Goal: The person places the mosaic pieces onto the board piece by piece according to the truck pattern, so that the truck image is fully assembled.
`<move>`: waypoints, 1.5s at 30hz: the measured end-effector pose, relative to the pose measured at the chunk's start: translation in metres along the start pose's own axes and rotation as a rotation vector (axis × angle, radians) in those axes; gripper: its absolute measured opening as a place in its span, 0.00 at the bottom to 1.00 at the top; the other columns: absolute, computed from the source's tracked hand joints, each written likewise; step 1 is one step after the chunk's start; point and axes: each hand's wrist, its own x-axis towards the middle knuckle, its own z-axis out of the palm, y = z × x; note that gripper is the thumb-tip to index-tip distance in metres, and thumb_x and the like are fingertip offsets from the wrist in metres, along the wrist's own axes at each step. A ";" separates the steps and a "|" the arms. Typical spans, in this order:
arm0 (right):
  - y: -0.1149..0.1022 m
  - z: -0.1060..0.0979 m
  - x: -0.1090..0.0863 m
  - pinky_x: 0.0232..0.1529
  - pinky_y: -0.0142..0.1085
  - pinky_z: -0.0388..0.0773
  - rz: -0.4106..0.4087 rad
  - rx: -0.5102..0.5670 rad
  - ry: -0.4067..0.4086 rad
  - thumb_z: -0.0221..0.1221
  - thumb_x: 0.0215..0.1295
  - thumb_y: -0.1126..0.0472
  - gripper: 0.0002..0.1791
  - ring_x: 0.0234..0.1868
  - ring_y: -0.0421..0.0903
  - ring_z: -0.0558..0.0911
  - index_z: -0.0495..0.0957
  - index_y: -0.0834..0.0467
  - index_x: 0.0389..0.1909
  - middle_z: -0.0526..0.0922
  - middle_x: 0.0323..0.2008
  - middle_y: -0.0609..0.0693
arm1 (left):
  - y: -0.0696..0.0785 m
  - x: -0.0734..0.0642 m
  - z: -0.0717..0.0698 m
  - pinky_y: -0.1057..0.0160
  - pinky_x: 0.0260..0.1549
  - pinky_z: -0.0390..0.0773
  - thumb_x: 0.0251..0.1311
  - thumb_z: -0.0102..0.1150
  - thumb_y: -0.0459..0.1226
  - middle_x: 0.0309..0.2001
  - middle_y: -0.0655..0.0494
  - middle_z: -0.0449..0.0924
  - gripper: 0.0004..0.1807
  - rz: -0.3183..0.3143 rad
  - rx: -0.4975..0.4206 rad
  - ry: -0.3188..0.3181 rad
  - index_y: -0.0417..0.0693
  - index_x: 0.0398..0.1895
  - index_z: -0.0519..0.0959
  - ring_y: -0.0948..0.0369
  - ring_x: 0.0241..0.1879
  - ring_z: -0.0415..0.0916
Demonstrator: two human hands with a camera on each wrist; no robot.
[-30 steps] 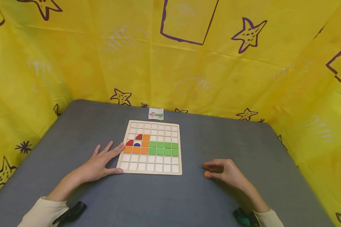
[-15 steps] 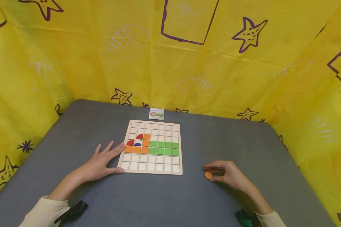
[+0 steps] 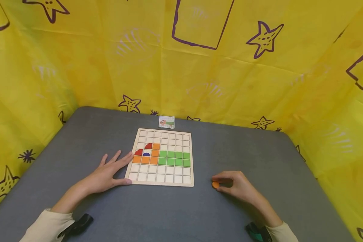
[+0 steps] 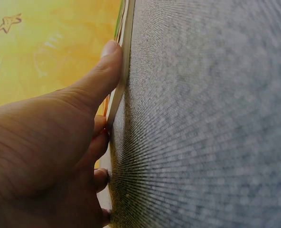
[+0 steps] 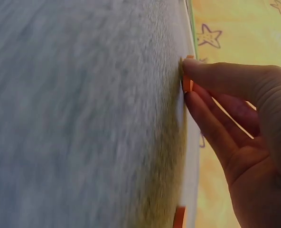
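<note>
A square wooden grid board (image 3: 160, 174) lies on the grey table. Orange and green square tiles (image 3: 170, 161) fill some of its cells, along with two red quarter-round tiles (image 3: 148, 146) and a white tile with a blue half-disc (image 3: 146, 154). My left hand (image 3: 104, 174) is spread out at the board's left side, its thumb on the near corner and its index fingertip at the left edge. To the right of the board, low over the table, my right hand (image 3: 242, 186) pinches a small orange tile (image 3: 215, 185) with a rounded outline between thumb and finger.
Behind the board lies a small printed card (image 3: 166, 122) with a coloured grid picture. Yellow cloth (image 3: 211, 74) with starfish drawings hangs around the table's back and sides. At the bottom of the right wrist view another orange-red piece (image 5: 180, 217) partly shows.
My right hand has shifted slightly left, toward the board, carrying the orange tile, which has turned between the fingers. My left hand and the board have stayed in place.
</note>
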 end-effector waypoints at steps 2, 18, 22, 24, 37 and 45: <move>-0.001 0.003 0.004 0.44 0.33 0.81 -0.013 -0.008 0.003 0.73 0.52 0.68 0.19 0.42 0.44 0.86 0.85 0.61 0.47 0.87 0.42 0.49 | 0.000 0.000 0.001 0.28 0.63 0.28 0.51 0.66 0.61 0.75 0.42 0.54 0.54 0.005 -0.001 0.003 0.45 0.76 0.57 0.33 0.73 0.38; -0.022 0.027 0.050 0.48 0.35 0.80 -0.026 -0.049 -0.042 0.73 0.52 0.66 0.19 0.45 0.39 0.84 0.86 0.57 0.47 0.87 0.43 0.42 | 0.002 0.001 0.000 0.28 0.63 0.28 0.51 0.65 0.61 0.75 0.44 0.54 0.54 0.005 0.000 -0.004 0.46 0.76 0.57 0.34 0.74 0.38; -0.024 0.032 0.060 0.48 0.35 0.80 -0.045 -0.057 -0.052 0.73 0.52 0.66 0.19 0.45 0.38 0.84 0.86 0.57 0.47 0.87 0.43 0.43 | 0.001 0.000 0.000 0.29 0.63 0.28 0.51 0.66 0.61 0.75 0.43 0.54 0.54 0.001 0.004 -0.003 0.45 0.76 0.57 0.34 0.74 0.38; -0.025 0.034 0.065 0.48 0.35 0.80 -0.050 -0.061 -0.059 0.73 0.52 0.66 0.19 0.45 0.38 0.83 0.86 0.57 0.48 0.87 0.44 0.43 | 0.001 0.000 -0.001 0.29 0.63 0.28 0.51 0.66 0.61 0.75 0.44 0.53 0.54 -0.002 0.003 -0.005 0.46 0.76 0.56 0.35 0.74 0.38; -0.041 0.048 0.094 0.44 0.33 0.81 -0.111 -0.036 -0.107 0.72 0.53 0.66 0.18 0.45 0.38 0.84 0.86 0.59 0.47 0.87 0.44 0.46 | 0.000 0.000 -0.001 0.28 0.63 0.28 0.51 0.66 0.61 0.75 0.44 0.53 0.54 -0.007 0.008 -0.009 0.45 0.76 0.57 0.34 0.74 0.38; -0.050 0.058 0.113 0.47 0.29 0.80 -0.137 -0.002 -0.138 0.71 0.54 0.67 0.17 0.46 0.38 0.84 0.86 0.61 0.47 0.87 0.44 0.48 | -0.002 0.000 0.000 0.28 0.63 0.29 0.51 0.66 0.61 0.75 0.44 0.54 0.54 0.008 0.011 0.004 0.46 0.76 0.57 0.34 0.74 0.38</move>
